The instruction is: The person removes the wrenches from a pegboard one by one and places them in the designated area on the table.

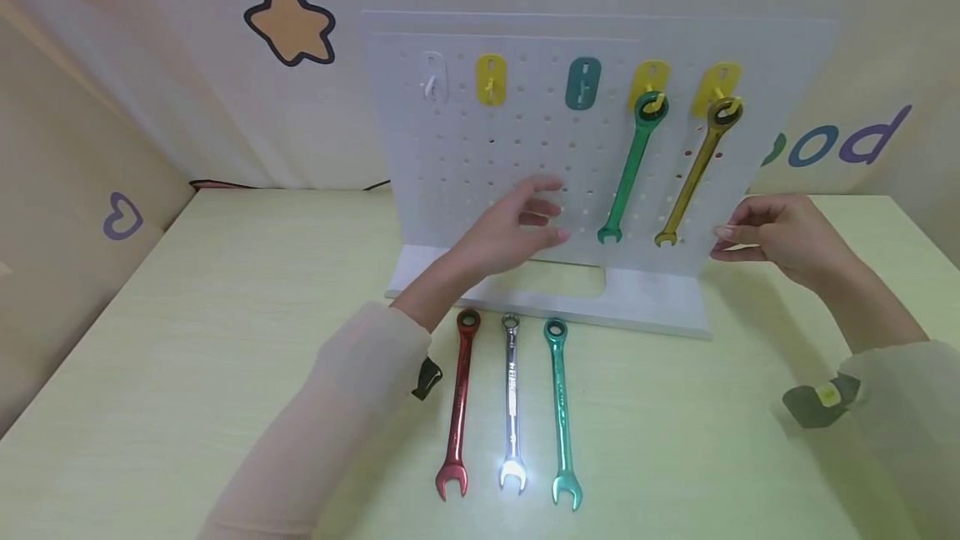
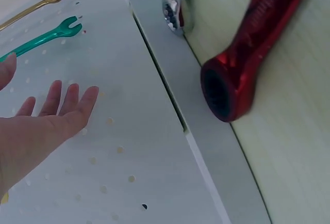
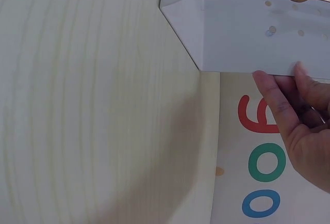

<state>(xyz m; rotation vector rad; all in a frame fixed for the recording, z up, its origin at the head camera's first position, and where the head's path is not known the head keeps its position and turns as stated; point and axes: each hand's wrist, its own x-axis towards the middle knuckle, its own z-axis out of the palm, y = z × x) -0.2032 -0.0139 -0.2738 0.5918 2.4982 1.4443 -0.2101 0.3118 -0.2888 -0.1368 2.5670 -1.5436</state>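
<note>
Head view: left grip [image 1: 525, 219] (fingers spread) fronts pegboard [image 1: 480, 165].

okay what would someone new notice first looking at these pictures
Probably the white pegboard standing on the table, with a green wrench and a gold wrench hanging from yellow hooks at its right. In front lie a red wrench, a glaring silver wrench and a teal wrench, side by side.

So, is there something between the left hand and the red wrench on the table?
Nothing visible. The left hand is open in front of the pegboard, and the red wrench lies on the table below it, before the board's base, uncovered.
</note>
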